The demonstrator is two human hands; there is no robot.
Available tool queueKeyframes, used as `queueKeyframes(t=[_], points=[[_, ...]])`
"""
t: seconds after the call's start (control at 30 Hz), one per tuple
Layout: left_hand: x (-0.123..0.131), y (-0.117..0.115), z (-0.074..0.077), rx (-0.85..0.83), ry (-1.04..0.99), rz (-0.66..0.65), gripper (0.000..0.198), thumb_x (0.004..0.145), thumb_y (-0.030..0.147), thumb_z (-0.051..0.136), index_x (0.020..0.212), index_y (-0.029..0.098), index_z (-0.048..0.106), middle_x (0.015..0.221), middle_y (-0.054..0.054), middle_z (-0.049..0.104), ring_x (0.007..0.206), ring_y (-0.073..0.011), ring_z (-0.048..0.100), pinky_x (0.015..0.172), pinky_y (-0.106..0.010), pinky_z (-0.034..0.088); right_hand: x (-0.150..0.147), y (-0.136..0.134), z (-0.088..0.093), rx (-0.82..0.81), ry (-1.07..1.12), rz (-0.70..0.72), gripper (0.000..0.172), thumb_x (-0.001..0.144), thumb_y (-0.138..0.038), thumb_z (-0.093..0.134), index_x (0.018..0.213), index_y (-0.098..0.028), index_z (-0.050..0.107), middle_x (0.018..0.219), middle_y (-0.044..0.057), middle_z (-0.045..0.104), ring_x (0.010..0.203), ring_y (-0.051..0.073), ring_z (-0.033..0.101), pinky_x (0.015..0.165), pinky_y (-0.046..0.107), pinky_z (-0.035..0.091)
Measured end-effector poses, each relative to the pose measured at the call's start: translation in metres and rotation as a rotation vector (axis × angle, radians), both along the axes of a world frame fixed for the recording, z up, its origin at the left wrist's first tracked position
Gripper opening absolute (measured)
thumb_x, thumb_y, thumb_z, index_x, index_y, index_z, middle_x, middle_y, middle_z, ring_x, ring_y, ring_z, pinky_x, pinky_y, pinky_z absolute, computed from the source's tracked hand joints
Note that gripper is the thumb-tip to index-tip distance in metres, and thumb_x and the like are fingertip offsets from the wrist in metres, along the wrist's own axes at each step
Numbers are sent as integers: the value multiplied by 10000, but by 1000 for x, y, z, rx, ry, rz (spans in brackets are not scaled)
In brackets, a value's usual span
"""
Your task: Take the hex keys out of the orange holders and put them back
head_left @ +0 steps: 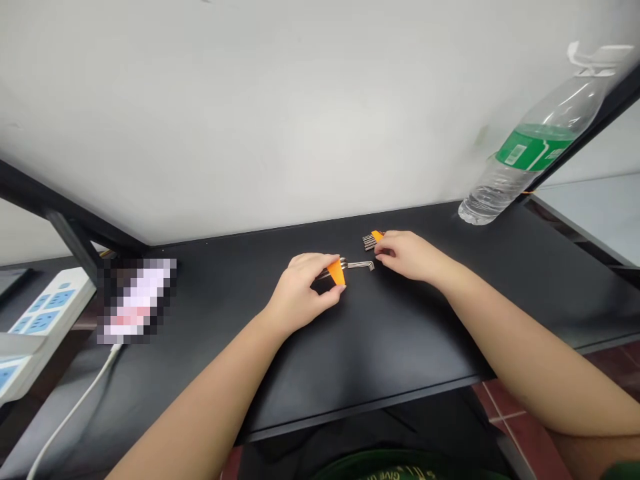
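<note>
Between the thumb and fingers of my left hand [305,290] is an orange holder [337,272], pinched at its edges. Thin metal L-shaped rods [361,265] stick out of it to the right, their bent ends near the middle of the black table. My right hand [407,255] is closed at a second orange piece [377,236], farther back, with a row of short metal rods [369,242] pointing left. Its fingertips partly cover that piece. The two orange pieces are apart.
A large clear bottle with a green label [534,148] stands at the back right of the black table [380,347]. At the left lie a blurred-out device [135,300] with a white cable [75,417] and a white power strip [53,317]. A wall rises behind.
</note>
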State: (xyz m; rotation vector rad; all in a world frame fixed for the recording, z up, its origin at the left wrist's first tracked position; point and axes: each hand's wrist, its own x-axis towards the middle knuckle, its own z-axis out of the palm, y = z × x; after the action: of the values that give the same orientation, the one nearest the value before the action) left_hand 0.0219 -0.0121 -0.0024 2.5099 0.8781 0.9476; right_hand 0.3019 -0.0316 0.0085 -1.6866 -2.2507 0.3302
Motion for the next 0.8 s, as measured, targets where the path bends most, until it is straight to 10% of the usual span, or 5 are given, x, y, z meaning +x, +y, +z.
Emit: queueKeyframes(t=[0.8], points=[[0, 2, -2, -29, 7, 23, 434, 820, 287, 754, 1245, 235, 683, 1190, -51, 756, 1121, -238, 700, 1047, -425, 559, -8, 5, -10, -51, -1, -150, 127, 787, -110, 619, 707, -207, 634, 810, 38, 689, 700, 169, 611, 621, 283, 424]])
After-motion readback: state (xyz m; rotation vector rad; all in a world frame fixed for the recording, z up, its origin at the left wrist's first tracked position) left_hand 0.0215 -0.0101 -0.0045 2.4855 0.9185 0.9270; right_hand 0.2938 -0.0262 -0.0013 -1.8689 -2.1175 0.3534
